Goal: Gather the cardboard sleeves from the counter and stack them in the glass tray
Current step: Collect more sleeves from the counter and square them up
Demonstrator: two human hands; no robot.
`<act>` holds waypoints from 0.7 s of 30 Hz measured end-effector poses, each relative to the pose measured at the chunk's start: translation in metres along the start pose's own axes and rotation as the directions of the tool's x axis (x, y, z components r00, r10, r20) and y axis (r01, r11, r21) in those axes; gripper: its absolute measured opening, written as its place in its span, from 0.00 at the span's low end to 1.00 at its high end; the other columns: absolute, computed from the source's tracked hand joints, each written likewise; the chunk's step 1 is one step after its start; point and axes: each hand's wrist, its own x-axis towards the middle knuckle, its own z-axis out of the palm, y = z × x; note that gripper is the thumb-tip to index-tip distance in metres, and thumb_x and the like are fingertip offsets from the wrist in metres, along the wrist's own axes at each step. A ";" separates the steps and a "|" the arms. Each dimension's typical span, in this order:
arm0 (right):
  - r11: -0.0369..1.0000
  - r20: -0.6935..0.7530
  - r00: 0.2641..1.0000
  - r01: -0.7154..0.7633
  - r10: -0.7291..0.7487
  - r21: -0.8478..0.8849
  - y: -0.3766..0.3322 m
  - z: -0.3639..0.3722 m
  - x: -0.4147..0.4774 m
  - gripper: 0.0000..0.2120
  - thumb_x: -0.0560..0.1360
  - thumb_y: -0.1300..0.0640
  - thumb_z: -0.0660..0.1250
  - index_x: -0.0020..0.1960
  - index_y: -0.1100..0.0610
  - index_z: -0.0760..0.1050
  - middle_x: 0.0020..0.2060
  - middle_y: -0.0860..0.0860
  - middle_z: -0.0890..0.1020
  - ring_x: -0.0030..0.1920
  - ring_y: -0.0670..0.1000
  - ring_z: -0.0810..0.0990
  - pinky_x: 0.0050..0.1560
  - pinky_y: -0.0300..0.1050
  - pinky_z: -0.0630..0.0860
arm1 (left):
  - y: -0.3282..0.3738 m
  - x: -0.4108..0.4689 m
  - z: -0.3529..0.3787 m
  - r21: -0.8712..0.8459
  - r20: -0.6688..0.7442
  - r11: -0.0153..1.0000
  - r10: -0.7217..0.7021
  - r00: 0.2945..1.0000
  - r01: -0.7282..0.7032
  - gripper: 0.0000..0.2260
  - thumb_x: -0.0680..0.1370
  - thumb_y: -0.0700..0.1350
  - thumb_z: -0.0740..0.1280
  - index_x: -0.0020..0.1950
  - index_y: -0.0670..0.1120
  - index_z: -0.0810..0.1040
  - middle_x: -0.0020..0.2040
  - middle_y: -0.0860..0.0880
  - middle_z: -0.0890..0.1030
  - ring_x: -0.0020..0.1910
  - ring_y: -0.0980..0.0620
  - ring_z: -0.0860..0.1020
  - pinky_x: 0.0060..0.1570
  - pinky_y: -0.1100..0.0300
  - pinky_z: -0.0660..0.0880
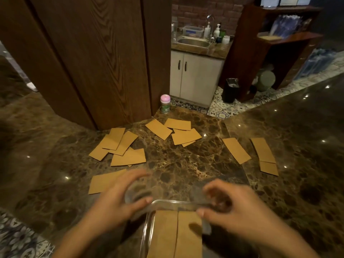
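Left hand (115, 201) spread, empty; right hand (229, 211) curled at glass tray (168, 202) rim, grip unclear.

A café or bar's service kitchen: a marble counter (176, 164), a steel sink (193, 42) with soap bottles (207, 31) against a brick wall (195, 6), stocked shelves (290, 40) beside.

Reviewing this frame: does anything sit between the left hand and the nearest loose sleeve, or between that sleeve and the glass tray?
Nothing visible does. The nearest sleeve lies flat right by the left hand; between it and the glass tray there is only that hand and open counter.
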 end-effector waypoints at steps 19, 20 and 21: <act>0.870 -0.296 0.830 -0.492 0.472 0.009 0.122 -0.060 0.223 0.37 0.68 0.43 0.81 0.70 0.57 0.71 0.69 0.61 0.74 0.69 0.63 0.74 0.66 0.55 0.75 | -0.106 0.078 -0.021 0.335 0.017 0.826 -0.486 0.874 0.453 0.17 0.76 0.60 0.72 0.57 0.52 0.73 0.59 0.46 0.73 0.52 0.50 0.74 0.52 0.54 0.75; 0.882 -0.290 0.841 -0.470 0.456 0.024 0.118 -0.061 0.225 0.38 0.70 0.44 0.80 0.72 0.58 0.69 0.70 0.61 0.73 0.70 0.63 0.73 0.67 0.55 0.74 | -0.104 0.081 -0.022 0.322 0.002 0.824 -0.494 0.870 0.467 0.18 0.77 0.60 0.70 0.60 0.50 0.73 0.59 0.46 0.73 0.52 0.50 0.74 0.52 0.54 0.74; 0.901 -0.283 0.860 -0.433 0.425 0.036 0.113 -0.062 0.231 0.38 0.72 0.45 0.79 0.74 0.58 0.67 0.70 0.60 0.74 0.70 0.62 0.74 0.66 0.53 0.74 | -0.102 0.087 -0.025 0.288 -0.028 0.825 -0.501 0.865 0.487 0.21 0.77 0.60 0.69 0.63 0.49 0.72 0.60 0.45 0.74 0.53 0.48 0.74 0.53 0.53 0.74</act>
